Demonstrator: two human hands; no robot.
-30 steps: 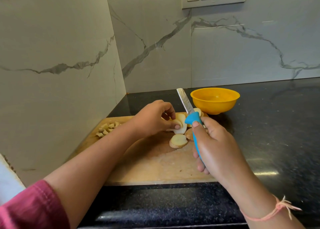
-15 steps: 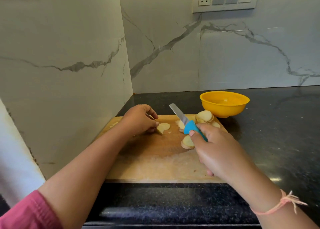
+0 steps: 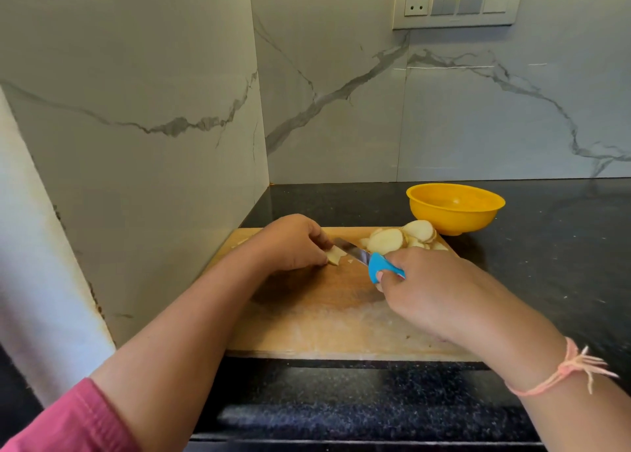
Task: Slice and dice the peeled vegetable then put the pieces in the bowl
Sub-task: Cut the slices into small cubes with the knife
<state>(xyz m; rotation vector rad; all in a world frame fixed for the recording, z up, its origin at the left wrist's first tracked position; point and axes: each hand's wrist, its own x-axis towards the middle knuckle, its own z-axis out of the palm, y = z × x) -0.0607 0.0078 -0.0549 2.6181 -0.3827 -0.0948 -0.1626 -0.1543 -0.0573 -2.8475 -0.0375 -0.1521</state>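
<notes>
On the marble-backed counter (image 3: 546, 246), a slice (image 3: 336, 256) is pinned to the board (image 3: 324, 315) by the curled left hand (image 3: 293, 243), steadied for dicing by the knife (image 3: 365, 258) gripped in the right hand (image 3: 437, 287) (remaining slices (image 3: 399, 240) are heaped beside the bowl (image 3: 454, 221)).

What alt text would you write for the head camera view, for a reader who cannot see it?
A left hand holds a pale vegetable slice on a wooden cutting board while the right hand grips a blue-handled knife, its blade at the slice. More slices are piled at the board's far right corner, before a yellow bowl on a black counter.
</notes>
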